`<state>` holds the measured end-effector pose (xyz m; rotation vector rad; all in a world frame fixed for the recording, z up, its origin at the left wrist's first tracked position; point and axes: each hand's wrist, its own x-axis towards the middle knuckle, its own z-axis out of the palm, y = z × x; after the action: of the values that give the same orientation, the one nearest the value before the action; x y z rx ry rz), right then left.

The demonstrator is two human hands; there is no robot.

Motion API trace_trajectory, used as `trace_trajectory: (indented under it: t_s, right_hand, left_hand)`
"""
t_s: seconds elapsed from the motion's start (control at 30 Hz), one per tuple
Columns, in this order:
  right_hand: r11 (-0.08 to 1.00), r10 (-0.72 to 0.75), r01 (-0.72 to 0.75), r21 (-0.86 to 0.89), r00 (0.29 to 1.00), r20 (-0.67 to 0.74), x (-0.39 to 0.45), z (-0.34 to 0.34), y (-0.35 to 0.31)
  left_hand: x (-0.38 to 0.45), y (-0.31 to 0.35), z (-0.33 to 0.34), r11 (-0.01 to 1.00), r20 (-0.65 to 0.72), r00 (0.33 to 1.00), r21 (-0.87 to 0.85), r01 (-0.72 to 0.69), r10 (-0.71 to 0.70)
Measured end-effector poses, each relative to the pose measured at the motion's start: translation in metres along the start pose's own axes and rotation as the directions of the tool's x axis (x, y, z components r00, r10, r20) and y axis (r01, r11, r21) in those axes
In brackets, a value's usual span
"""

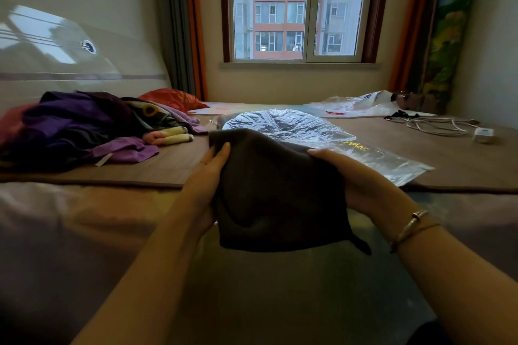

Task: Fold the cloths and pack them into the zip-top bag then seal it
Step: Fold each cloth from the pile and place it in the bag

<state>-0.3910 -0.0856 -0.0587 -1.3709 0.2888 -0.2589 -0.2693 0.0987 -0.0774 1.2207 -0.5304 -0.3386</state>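
A dark grey cloth, folded over, hangs in the air in front of me above the bed's near edge. My left hand grips its left side and my right hand grips its right side, thumbs on top of the fabric. Just beyond the cloth lies the clear zip-top bag on the brown mat, puffed up at its far end and flat toward the right. A heap of purple, dark and patterned cloths sits on the mat to the left.
A brown mat covers the bed. A white cable and charger lie at the right, a crumpled white plastic bag behind them, a red pillow at the back left. A window is straight ahead.
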Motion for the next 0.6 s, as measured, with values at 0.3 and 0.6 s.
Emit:
trace_trajectory:
  t_s: [0.3,0.6]
  right_hand:
    - [0.973,-0.230,0.230,-0.013,0.971,-0.066,-0.005,-0.001,-0.010]
    - [0.960,-0.270,0.278,-0.004,0.929,-0.253,0.007,0.003,-0.006]
  left_hand:
    - [-0.004,0.006,-0.004,0.775,-0.069,0.876,0.503,-0.382,0.477]
    - [0.003,0.002,-0.010,0.921,-0.168,0.958,0.353,-0.162,0.233]
